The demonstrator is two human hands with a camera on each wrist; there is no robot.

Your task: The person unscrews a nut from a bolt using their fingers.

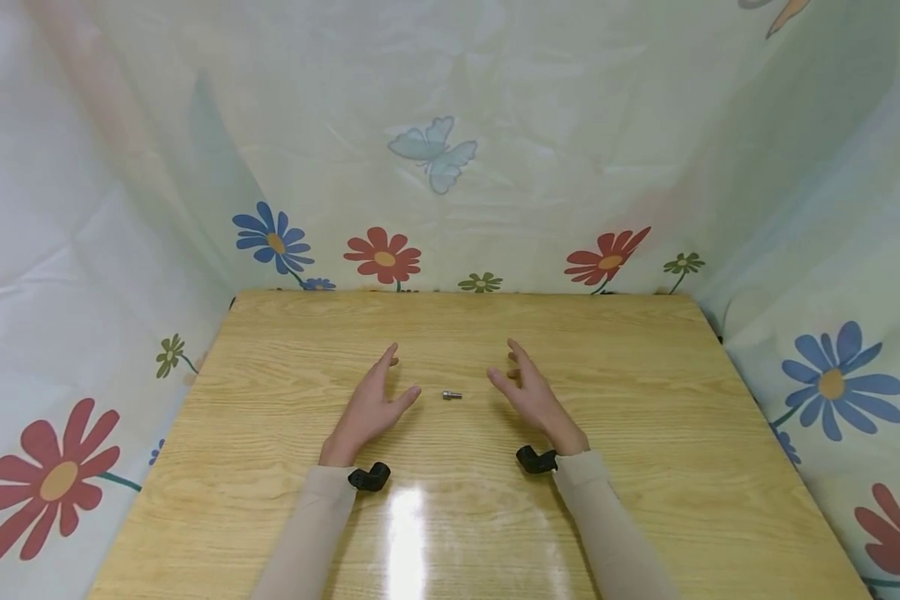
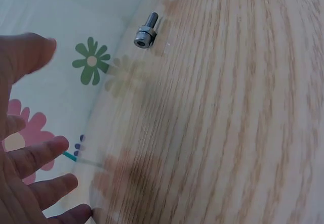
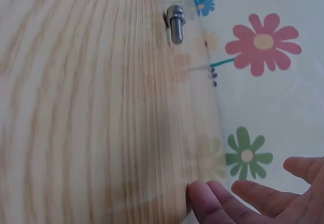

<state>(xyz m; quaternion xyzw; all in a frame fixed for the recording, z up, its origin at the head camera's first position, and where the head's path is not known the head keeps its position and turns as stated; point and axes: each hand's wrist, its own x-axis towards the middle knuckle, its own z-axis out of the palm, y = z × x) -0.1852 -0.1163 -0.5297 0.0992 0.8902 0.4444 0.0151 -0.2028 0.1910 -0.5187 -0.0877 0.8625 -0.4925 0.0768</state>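
Note:
A small metal bolt (image 1: 452, 395) lies on its side on the wooden table, between the two hands. Its round socket head and a hex nut (image 2: 147, 30) on its shank show in the left wrist view. To the left of the bolt, my left hand (image 1: 367, 407) is held with thumb and fingers spread apart, touching nothing. My right hand (image 1: 534, 402) mirrors it on the other side, thumb apart from the fingers and nothing in its grasp. From the right wrist, the bolt (image 3: 176, 26) appears well away from the fingers (image 3: 263, 197).
The wooden table (image 1: 270, 350) has a glossy top with a bright reflection near its front. Flower-printed curtains (image 1: 540, 150) hang behind it and along both sides. A black camera mount sits on each wrist.

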